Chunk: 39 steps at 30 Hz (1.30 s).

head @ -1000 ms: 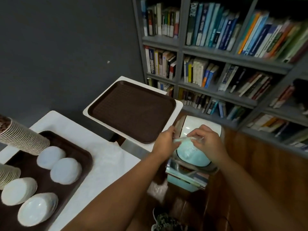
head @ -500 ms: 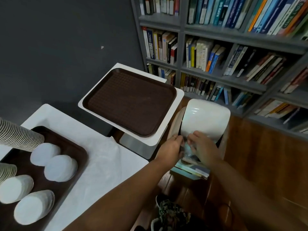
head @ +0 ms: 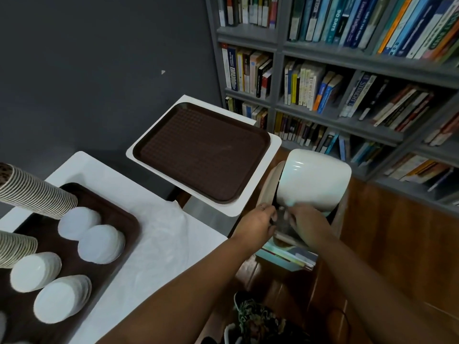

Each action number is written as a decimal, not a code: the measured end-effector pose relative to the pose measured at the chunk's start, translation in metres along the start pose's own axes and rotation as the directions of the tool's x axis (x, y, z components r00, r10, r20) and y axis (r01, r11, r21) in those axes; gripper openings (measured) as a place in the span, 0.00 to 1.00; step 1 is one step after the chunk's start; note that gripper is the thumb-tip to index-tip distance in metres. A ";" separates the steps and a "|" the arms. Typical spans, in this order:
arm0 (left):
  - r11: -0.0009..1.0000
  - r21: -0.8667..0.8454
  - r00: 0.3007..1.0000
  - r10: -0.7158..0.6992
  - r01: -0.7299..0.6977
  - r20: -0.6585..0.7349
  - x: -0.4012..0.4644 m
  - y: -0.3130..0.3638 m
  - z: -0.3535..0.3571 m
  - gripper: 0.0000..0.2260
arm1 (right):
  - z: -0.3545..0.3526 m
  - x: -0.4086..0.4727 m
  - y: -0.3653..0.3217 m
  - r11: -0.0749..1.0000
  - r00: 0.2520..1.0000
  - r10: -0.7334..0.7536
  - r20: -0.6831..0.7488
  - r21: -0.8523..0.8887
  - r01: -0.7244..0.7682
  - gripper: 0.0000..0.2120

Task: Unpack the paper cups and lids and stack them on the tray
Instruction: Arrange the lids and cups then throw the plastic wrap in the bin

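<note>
A brown tray (head: 125, 216) at the lower left carries two leaning stacks of paper cups (head: 37, 194) and several stacks of white lids (head: 101, 244). A second brown tray (head: 201, 152) lies bare on a white stand. To its right is a bin with a white swing lid (head: 313, 180) tipped up. My left hand (head: 258, 222) and my right hand (head: 303, 219) meet at the bin's opening under that lid. Both pinch a crumpled clear plastic wrapper (head: 280, 219), which is blurred and partly hidden.
The white table (head: 159, 244) under the loaded tray has bare cloth on its right side. Flat books (head: 290, 259) lie under the bin, and a potted plant (head: 258, 321) stands on the wooden floor below my arms. A full bookshelf (head: 347, 95) fills the right wall.
The bin's white lid has swung up and open. Both hands have gone from above the lid down to the opening, taking the clear wrapper with them. The view has tilted slightly.
</note>
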<state>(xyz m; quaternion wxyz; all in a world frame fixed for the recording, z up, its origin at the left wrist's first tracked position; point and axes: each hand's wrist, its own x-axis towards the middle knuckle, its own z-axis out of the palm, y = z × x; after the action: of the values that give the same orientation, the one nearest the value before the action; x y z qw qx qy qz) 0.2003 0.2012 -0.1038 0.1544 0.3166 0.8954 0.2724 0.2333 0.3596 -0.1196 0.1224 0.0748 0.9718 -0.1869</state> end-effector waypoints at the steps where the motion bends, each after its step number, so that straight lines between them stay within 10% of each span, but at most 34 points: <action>1: 1.000 0.004 1.000 -0.007 0.007 -0.015 -0.001 0.000 -0.003 0.09 | 0.000 -0.002 -0.002 0.996 0.995 -0.030 -0.097 0.077 0.037 0.06; 7: 0.991 -0.032 0.974 -0.136 0.133 -0.182 -0.022 -0.016 -0.028 0.08 | -0.007 -0.006 -0.044 0.945 0.874 -0.220 -0.433 0.127 0.301 0.04; 17: 0.900 -0.025 0.793 -0.396 0.435 -0.464 -0.100 -0.071 -0.061 0.16 | 0.024 0.006 -0.138 0.893 0.907 -0.380 -0.185 0.182 0.411 0.07; 30: 0.732 0.123 0.738 -0.640 0.670 -0.214 -0.182 -0.120 -0.065 0.32 | 0.066 0.006 -0.218 0.934 0.926 -0.346 0.148 -0.034 0.355 0.29; 39: 0.767 0.149 0.781 -0.614 0.625 -0.118 -0.193 -0.125 -0.064 0.34 | 0.084 -0.013 -0.258 0.922 0.892 -0.387 0.234 0.115 0.370 0.36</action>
<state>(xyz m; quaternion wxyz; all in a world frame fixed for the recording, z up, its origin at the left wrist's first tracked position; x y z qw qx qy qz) 0.2561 -0.0307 -0.1060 0.1784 0.0078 0.9747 0.1342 0.2141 0.0891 -0.1032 0.2037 -0.1364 0.9373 -0.2475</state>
